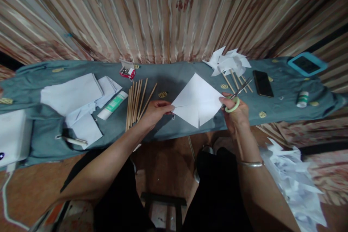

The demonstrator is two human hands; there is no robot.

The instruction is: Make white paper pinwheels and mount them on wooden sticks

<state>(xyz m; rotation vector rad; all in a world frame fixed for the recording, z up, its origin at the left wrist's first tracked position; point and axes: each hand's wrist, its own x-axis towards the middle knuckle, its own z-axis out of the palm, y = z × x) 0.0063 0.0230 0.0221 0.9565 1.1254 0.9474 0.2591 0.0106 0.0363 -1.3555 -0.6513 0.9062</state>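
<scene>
A white square of paper (198,96) is held up cornerwise over the front of the table, with slits cut in from its left and bottom corners. My left hand (160,110) pinches its left corner between thumb and fingers. At the right corner, my right hand (236,114) grips the paper with the thumb and also carries a pair of scissors (233,104) with pale green handles, the blades pointing away to the upper right. Several wooden sticks (136,99) lie beside my left hand. Paper pinwheels (227,61) on sticks lie beyond my right hand.
On the left are stacked paper sheets (73,94), a glue tube (112,105), a pen (71,140) and a white box (13,134). A red box of pins (127,71) sits behind. Rightward lie a phone (262,83), a small bottle (302,99) and a blue-framed device (307,63). More pinwheels (296,185) are below right.
</scene>
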